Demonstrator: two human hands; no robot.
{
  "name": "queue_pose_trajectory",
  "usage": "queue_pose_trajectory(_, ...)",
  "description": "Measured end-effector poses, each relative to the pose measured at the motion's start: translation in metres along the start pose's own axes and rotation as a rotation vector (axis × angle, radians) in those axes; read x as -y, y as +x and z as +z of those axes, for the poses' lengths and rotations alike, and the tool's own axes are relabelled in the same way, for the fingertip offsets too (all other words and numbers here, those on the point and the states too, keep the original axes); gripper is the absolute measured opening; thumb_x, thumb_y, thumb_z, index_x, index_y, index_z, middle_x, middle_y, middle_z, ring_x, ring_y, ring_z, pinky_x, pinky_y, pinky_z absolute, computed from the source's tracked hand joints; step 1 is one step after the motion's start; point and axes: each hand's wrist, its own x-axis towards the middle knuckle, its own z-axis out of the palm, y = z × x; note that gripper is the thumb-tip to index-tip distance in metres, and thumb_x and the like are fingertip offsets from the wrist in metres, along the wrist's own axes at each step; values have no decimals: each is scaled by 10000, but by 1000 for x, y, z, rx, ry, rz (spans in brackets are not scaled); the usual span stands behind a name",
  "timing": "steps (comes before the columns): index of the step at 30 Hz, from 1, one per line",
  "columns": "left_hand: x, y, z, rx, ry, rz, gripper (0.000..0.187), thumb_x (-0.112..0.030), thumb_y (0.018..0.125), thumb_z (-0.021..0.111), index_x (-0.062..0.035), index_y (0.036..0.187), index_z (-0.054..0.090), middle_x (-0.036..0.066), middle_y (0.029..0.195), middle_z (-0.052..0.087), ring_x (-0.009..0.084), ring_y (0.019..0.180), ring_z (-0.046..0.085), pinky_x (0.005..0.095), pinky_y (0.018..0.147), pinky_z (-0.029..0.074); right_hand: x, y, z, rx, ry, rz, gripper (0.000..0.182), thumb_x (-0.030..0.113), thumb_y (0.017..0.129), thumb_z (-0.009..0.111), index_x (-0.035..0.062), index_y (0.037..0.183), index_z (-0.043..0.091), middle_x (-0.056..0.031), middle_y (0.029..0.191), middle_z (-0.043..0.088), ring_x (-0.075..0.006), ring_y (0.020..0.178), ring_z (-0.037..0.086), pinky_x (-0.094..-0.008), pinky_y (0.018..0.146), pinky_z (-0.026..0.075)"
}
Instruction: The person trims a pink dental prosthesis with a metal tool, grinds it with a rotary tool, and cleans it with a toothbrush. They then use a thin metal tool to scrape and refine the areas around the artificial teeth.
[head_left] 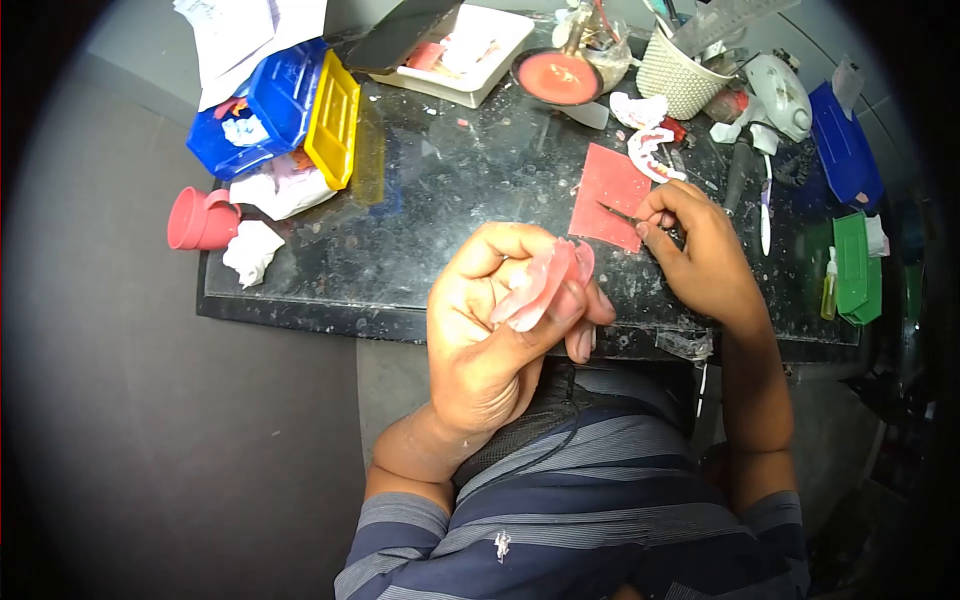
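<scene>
Raised near the front edge of the workbench, my left hand [480,335] is closed around a pink denture base [545,288] with thin curved walls. My right hand [708,255] pinches a slim dark carving tool [618,213], its pointed tip directed left. Under that tip lies a flat rectangular sheet of pink wax [612,172], which the tool overlaps in this view. White dental casts [652,158] sit just beyond the sheet, one of them a horseshoe shape with pink on it.
The dark workbench [450,200] bears blue and yellow bins [255,110], a pink mug [190,220] and crumpled tissue [254,252] at left. Behind are a white tray [490,65], a pan of pink wax [558,78] and a tool basket [675,75]. A green bin [855,275] stands right.
</scene>
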Motion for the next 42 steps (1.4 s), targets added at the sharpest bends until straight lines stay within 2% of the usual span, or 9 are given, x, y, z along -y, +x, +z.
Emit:
queue_pose_trajectory(7, -2, -1, -1, -34, -24, 42, 202, 18, 922, 602, -19, 1088, 493, 182, 853, 665, 170, 640, 599, 277, 622, 502, -7, -1, 3, -119, 212, 27, 83, 0, 871, 593, -20, 950, 578, -66, 838, 607, -125, 762, 538, -274, 715, 453)
queue_pose_trajectory(14, -1, -1, -1, -5, -38, 64, 195, -7, 929, 602, -19, 1088, 489, 190, 856, 658, 178, 645, 598, 286, 628, 501, -8, 0, 7, -216, 477, -47, 98, 4, 945, 544, -9, 1026, 598, -4, 876, 587, -65, 794, 519, -222, 709, 443)
queue_pose_trajectory(16, -1, -1, -1, -7, -31, 61, 192, -13, 933, 595, -16, 1091, 486, 192, 852, 655, 183, 643, 597, 292, 625, 500, -1, -1, 2, -177, 693, 54, 151, 5, 961, 529, 6, 1087, 613, -11, 890, 577, -48, 795, 515, -193, 699, 433)
queue_pose_trajectory(26, -1, 0, -5, 47, -28, 64, 146, -26, 937, 586, 10, 1051, 503, 205, 868, 639, 202, 640, 593, 303, 611, 497, -1, -9, -19, -45, 902, 15, 251, 29, 958, 522, -30, 1188, 600, -58, 933, 613, -81, 817, 587, -217, 655, 517)
queue_pose_trajectory(29, -2, -1, -5, 57, -37, 52, 147, -34, 930, 592, 19, 1039, 508, 213, 886, 623, 215, 645, 593, 306, 608, 498, -2, -13, -25, -3, 1026, -70, 334, 19, 931, 529, -103, 1241, 563, -117, 1003, 657, -124, 864, 645, -232, 731, 542)
queue_pose_trajectory(32, -2, -1, -5, 51, -35, 34, 156, -40, 924, 600, 17, 1038, 510, 209, 885, 614, 223, 660, 597, 313, 606, 500, -2, -19, -30, 39, 1003, -104, 342, 10, 919, 541, -107, 1239, 567, -135, 992, 675, -135, 903, 654, -248, 782, 541)
queue_pose_trajectory(36, 0, -1, -5, 64, -17, 38, 171, -44, 923, 601, 21, 1050, 506, 196, 930, 603, 233, 690, 611, 327, 608, 511, 0, -22, -27, 36, 1027, -200, 379, -8, 870, 642, -123, 1224, 571, -157, 970, 687, -181, 900, 669, -284, 834, 530)
queue_pose_trajectory(37, 1, -1, -5, 62, -14, 45, 179, -41, 924, 598, 22, 1062, 504, 191, 948, 598, 235, 698, 615, 331, 609, 514, -1, -22, -27, 34, 1041, -193, 418, 21, 840, 711, -128, 1207, 578, -162, 959, 687, -194, 890, 671, -291, 828, 531)
queue_pose_trajectory(42, 2, -2, -4, 55, 21, 39, 230, -36, 924, 593, 22, 1124, 492, 188, 974, 593, 237, 703, 620, 329, 601, 517, -5, -25, -29, 39, 1053, -192, 422, 76, 824, 758, -126, 1157, 599, -165, 948, 686, -193, 871, 676, -290, 807, 538)
